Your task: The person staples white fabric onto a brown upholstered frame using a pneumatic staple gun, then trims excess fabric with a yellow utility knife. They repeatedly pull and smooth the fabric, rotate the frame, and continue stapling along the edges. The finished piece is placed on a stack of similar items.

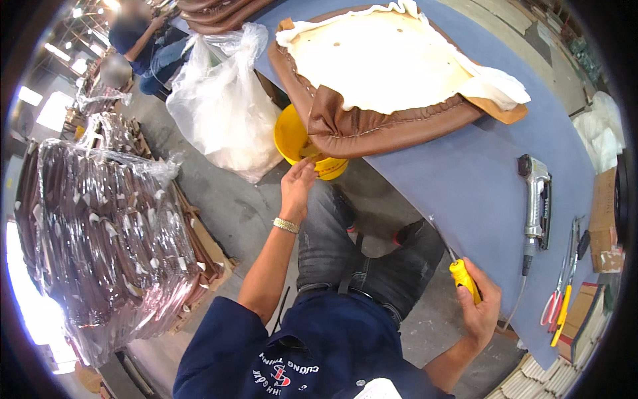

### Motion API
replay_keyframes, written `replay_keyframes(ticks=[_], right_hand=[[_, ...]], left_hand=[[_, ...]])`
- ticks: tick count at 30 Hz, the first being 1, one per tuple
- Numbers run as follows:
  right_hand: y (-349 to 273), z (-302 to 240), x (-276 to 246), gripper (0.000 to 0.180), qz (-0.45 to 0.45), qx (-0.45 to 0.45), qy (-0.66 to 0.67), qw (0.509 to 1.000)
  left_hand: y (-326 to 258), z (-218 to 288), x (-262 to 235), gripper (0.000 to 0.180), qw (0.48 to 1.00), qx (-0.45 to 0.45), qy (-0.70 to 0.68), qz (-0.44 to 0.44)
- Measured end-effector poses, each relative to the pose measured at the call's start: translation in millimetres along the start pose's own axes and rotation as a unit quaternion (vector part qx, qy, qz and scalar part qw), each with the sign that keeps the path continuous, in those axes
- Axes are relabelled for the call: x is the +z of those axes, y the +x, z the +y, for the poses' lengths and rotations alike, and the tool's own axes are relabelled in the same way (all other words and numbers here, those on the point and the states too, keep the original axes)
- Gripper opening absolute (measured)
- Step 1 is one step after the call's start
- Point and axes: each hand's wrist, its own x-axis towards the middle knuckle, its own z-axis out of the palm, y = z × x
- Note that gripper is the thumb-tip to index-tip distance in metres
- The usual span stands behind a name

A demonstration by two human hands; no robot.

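My left hand (298, 189), with a gold watch band at its wrist, is at the near rim of a yellow bucket (284, 131). Its fingers are pressed together, and what they may hold is too small to tell. My right hand (482, 302) is closed round the yellow handle of a screwdriver-like tool (464, 280) at the edge of the blue-grey table (432, 176); the thin metal shaft points away from me. Beyond the bucket, a brown leather seat cushion (399, 130) lies on the table with its pale underside (379, 60) up, partly overhanging the bucket.
A staple gun (533, 199) with a hose lies on the table's right, beside red-handled pliers (553, 307) and a yellow-handled tool (563, 316). A clear plastic bag (222, 106) stands left of the bucket. Plastic-wrapped brown pieces (109, 233) are stacked further left. Another person (143, 50) sits far left.
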Motion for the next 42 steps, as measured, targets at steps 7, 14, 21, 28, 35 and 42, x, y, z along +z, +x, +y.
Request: replay_keyframes(ticks=[7,14,21,28,35,42], right_hand=[[22,-1,97,0.042,-0.016,-0.051,0.005,0.999],[48,-6,161,0.044,-0.078,-0.095,-0.094,0.988],[0,22,-37,0.048,0.315,0.033,-0.157,0.935],[-17,172,-210,0.043,0.305,0.131,-0.436,0.836],[109,98,-118,0.046,0.210,-0.020,-0.441,0.872],[130,39,-128,0.048,0.174,0.176,-0.321,0.914]], left_hand=[[-113,-9,51,0.071,0.926,-0.171,-0.216,-0.258],[-15,-31,14,0.060,0.982,-0.116,-0.119,-0.087],[64,4,-37,0.065,0.944,0.063,0.314,-0.075],[27,71,32,0.059,0.908,0.387,0.158,0.004],[39,141,96,0.041,0.703,0.498,0.503,-0.073],[48,143,126,0.046,0.715,0.504,0.390,-0.289]])
